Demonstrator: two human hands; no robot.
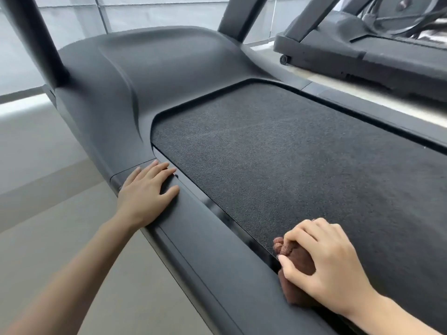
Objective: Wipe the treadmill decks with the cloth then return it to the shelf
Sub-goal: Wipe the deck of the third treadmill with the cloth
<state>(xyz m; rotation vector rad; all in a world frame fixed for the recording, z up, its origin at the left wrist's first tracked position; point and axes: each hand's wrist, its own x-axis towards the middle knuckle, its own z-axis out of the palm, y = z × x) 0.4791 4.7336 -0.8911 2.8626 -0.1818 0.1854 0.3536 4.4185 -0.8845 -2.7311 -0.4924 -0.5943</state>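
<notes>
No readable text, label, number or sign on the near treadmill (145, 93) (nor on the far treadmill (362, 52))

You have bright, soft daylight coming through the pale panels (157, 10) at the far end, so nothing is dim. It lays a broad, dull sheen on the cover (125, 76) and a washed-out white patch on the floor (21, 107) at the left. The glossy strip (238, 223) beside the belt (290, 153) shows a mild glare. Shadows are faint: a thin one under your left hand (145, 192), and a darker one beneath your right hand (331, 269) and the cloth (298, 261). The wide lens bows the rail (205, 250) and tilts the uprights towards the edges. Detail is slightly smeared all over, and the second treadmill (362, 47) at the upper right is the softest part.
</notes>
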